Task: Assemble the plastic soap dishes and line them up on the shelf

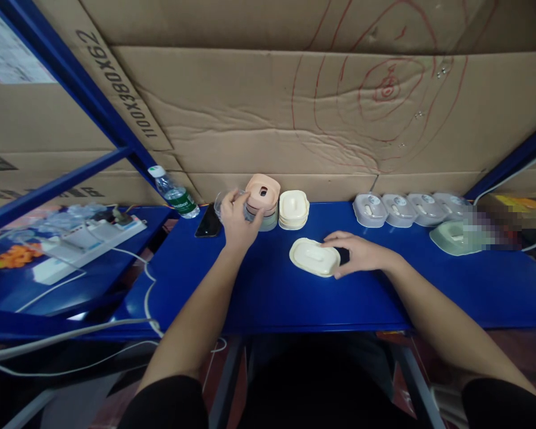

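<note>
My right hand [355, 253] grips the right end of a cream oval plastic piece [315, 257], shaped like a lid with a raised middle. The thumb is at its near edge and the fingers are at its far edge, just over the blue table. My left hand [239, 220] is at the left side of a stack, fingers curved and apart. On top of that stack sits a peach-pink piece [265, 186] with an oval hole; greyish pieces lie lower down. Clear plastic [221, 199] shows partly behind the left fingers. Beside the stack stand several nested cream pieces [293, 208].
A row of several pale lidded containers [370, 210] lines the back right, with a pale green piece [451, 238] before them. A black phone [208, 223] and a water bottle [176, 193] are at left. Cardboard [250, 107] walls the back. A white cable [149, 286] crosses the left edge.
</note>
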### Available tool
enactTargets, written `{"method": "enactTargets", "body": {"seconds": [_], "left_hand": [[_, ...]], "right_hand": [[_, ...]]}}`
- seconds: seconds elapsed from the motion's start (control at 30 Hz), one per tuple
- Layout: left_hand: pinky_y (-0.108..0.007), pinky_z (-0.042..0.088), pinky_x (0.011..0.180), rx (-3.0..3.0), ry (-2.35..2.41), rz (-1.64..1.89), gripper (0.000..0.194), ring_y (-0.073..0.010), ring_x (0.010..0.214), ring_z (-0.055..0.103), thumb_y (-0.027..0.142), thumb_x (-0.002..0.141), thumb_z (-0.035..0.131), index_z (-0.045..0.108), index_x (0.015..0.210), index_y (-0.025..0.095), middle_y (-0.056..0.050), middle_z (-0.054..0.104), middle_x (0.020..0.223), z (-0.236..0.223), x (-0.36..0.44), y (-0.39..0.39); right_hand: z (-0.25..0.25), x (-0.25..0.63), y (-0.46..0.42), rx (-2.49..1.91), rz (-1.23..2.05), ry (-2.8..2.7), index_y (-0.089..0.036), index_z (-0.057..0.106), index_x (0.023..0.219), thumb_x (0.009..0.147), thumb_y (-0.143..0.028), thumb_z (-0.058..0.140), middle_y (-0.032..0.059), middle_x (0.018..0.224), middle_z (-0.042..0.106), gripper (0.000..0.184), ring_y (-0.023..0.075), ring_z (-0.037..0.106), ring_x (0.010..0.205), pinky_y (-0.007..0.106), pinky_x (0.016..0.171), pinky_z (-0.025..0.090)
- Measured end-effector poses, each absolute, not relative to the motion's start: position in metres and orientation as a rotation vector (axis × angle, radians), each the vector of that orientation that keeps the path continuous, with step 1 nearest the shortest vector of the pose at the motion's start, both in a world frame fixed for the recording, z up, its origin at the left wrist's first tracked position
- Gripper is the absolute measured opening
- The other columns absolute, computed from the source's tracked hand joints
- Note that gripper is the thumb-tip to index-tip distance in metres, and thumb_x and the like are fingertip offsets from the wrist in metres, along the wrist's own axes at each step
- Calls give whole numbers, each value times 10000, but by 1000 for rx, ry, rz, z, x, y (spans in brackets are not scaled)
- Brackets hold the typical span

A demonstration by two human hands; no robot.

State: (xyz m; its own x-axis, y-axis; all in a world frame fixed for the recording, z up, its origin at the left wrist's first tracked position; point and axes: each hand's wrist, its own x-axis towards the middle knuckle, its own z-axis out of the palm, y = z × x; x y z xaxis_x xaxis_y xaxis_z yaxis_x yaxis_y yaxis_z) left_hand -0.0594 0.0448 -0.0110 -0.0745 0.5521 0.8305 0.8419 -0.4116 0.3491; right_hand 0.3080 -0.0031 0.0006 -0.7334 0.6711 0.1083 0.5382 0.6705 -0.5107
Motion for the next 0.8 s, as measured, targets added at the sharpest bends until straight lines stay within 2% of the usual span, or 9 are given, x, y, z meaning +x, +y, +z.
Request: {"method": "enactTargets", "body": {"seconds": [0.07,0.1,0.2,0.27,0.33,0.4,0.5,0.63,0.8], "left_hand": [[-544,399,1141,-1932,-1509,-1482,550,-366,1352,506,479,868,700,603,1305,159,-212,500,1420,-13,-60,46],[-539,407,1139,-1943,-1499,-1487,552,-363,1353,510,484,878,689,602,1312,155,-215,507,1414,-14,-60,46],[-536,421,1140,-1972,-1484,-1494,612,-368,1369,514,524,891,673,579,1361,145,-230,512,1427,-14,-59,46],[-550,421,1144,-1974,-1497,-1496,706,-382,1400,495,575,882,674,533,1426,148,-243,487,1475,-14,-58,45],[-570,415,1149,-1972,-1516,-1495,779,-395,1434,466,619,880,661,484,1480,155,-252,454,1523,-13,-57,45],[-583,409,1154,-1982,-1523,-1495,804,-404,1451,451,644,888,638,466,1500,152,-260,441,1543,-12,-56,44],[-599,393,1167,-1999,-1545,-1496,825,-420,1466,434,665,898,609,458,1511,134,-275,428,1558,-12,-55,45],[-621,370,1182,-1985,-1624,-1503,913,-438,1507,372,698,891,589,390,1556,105,-298,389,1593,-13,-52,45],[-605,355,1203,-1974,-1679,-1540,1000,-417,1553,299,712,881,593,283,1611,104,-285,336,1642,-13,-47,42]], "right_hand": [[3,311,-7,-981,684,-2684,-322,683,1375,651,-521,932,104,1497,591,790,365,561,1330,546,1089,468],[3,311,-8,-1007,688,-2686,-326,699,1352,683,-472,923,97,1503,590,720,364,553,1346,559,1109,453],[5,309,-11,-990,722,-2616,-305,789,1141,872,-325,775,73,1463,616,269,300,594,1321,512,1111,472],[11,306,-15,-906,745,-2554,-274,808,979,947,-303,687,67,1521,562,128,284,543,1393,495,1137,456],[18,304,-19,-833,783,-2508,-258,799,934,980,-327,652,63,1592,488,169,281,459,1475,499,1176,420],[21,302,-22,-831,802,-2506,-270,791,1018,966,-367,682,64,1632,445,156,293,389,1525,533,1217,364],[14,301,-20,-942,743,-2576,-302,768,1158,867,-400,803,72,1659,416,309,352,275,1577,631,1250,251],[6,296,-16,-912,738,-2640,-260,786,968,927,-354,730,84,1515,582,117,333,436,1489,610,1208,338],[48,286,-39,-785,744,-2543,-229,702,975,1025,-359,587,106,1318,691,181,249,640,1265,468,1071,512]]}}
